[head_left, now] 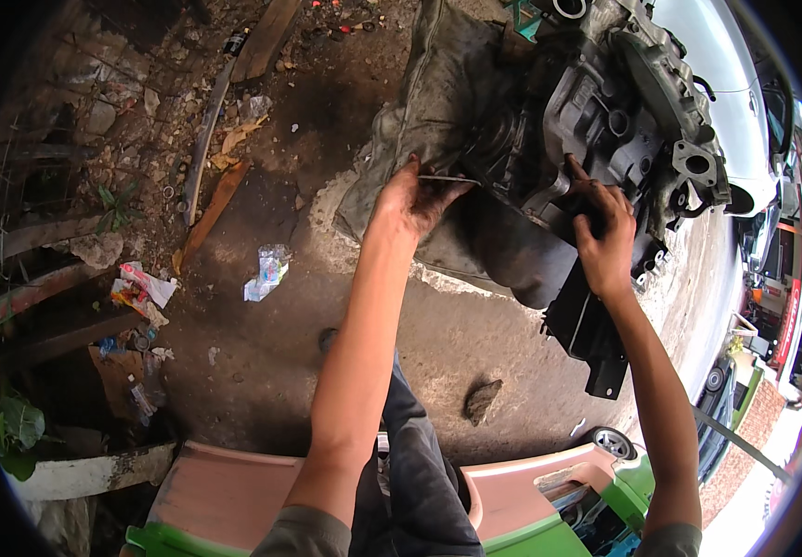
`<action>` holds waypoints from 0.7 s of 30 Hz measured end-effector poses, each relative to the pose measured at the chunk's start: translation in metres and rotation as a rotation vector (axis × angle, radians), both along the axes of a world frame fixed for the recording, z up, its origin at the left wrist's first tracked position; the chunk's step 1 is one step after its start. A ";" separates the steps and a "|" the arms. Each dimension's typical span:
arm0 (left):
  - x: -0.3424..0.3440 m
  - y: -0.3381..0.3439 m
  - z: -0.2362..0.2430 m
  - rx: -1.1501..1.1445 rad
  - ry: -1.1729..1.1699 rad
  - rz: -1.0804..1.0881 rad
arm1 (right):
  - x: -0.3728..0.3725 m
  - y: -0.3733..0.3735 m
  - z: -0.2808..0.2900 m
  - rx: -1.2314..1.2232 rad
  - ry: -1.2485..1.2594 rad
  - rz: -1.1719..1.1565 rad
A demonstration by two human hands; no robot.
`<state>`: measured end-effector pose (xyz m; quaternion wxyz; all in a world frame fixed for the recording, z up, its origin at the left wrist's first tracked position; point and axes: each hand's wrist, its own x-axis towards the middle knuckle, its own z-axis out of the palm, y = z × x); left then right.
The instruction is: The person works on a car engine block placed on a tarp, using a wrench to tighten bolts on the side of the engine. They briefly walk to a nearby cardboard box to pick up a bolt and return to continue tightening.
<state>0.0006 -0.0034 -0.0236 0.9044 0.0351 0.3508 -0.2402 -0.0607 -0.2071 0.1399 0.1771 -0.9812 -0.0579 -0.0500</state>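
One large engine (596,111): lies upper right on grey cloth (433,88), perhaps for cleanliness.
Right hand (607,227): touches engine, perhaps for support, with fingers half-bent; unclear whether gripping.
Left hand (410,202): with closed fingers, grips thin metal strip (445,178) beside engine.

Upper right: greasy engine (596,100). Left hand (410,202), near centre, pinching thin metal piece (442,178); right hand (609,228) against engine. Stone (483,402) on ground (257,381), below centre.

engine (601,116) cropped above, silver car (712,56) cropped
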 end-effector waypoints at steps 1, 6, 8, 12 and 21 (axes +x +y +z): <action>-0.001 -0.001 0.001 -0.013 0.020 0.003 | 0.000 0.000 0.000 -0.006 -0.005 0.000; -0.006 -0.005 0.011 -0.068 0.130 0.073 | 0.000 0.002 0.000 0.036 0.005 -0.021; -0.008 -0.007 0.017 -0.039 0.155 0.112 | 0.000 0.002 0.000 0.039 0.002 -0.019; -0.025 -0.024 0.036 0.153 0.118 0.268 | 0.000 0.000 0.001 0.015 0.011 0.004; -0.120 -0.083 0.065 1.586 -0.834 0.045 | 0.000 0.003 0.000 0.030 0.013 -0.034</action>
